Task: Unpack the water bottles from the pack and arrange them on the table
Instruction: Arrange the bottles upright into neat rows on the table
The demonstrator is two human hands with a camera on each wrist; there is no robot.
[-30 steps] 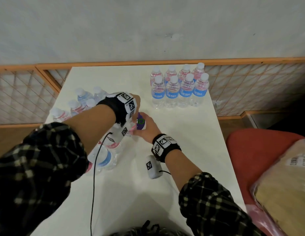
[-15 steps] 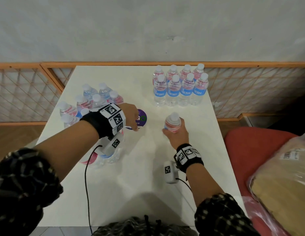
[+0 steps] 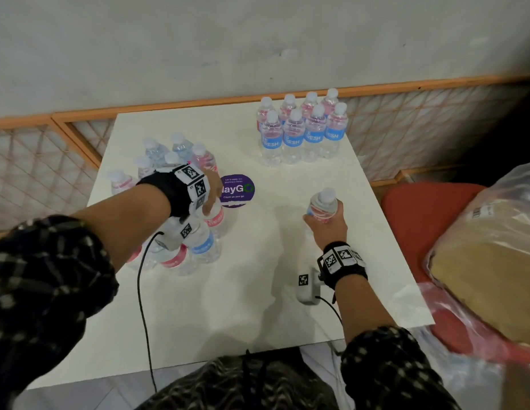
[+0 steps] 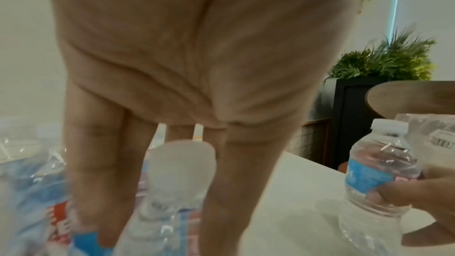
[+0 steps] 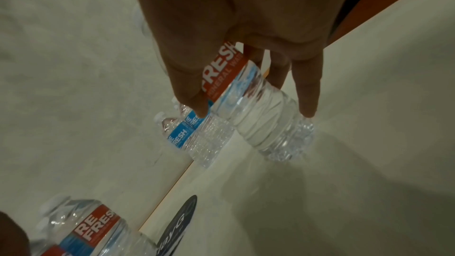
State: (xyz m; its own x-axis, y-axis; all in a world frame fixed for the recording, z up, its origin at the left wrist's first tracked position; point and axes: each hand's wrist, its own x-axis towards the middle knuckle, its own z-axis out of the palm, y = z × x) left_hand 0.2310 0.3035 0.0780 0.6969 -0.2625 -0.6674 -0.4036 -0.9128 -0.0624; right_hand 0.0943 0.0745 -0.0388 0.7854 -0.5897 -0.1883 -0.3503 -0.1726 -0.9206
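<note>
On the left of the white table (image 3: 258, 306) stands the torn pack of water bottles (image 3: 198, 250). My left hand (image 3: 212, 201) reaches down from above, its fingers (image 4: 98, 172) round the neck of a capped pack bottle (image 4: 182, 164). To the right, my right hand (image 3: 323, 216) grips a single bottle (image 3: 324, 202) by its red and blue label, upright. Its base (image 5: 283, 149) is at or just above the tabletop; I cannot tell which. The same held bottle (image 4: 376, 172) shows in the left wrist view. Several arranged bottles (image 3: 302, 134) stand in two rows at the back right.
A purple round sticker (image 3: 236, 190) lies between my hands. More loose bottles (image 3: 169, 155) stand at the back left. An orange lattice rail (image 3: 36, 167) borders the table. A red seat (image 3: 420, 208) with a plastic bag (image 3: 494, 261) sits right of the table.
My right hand pulled a bottle out of the pack and carried it rightwards. My left hand moved from the pack's top onto another bottle at its front.
</note>
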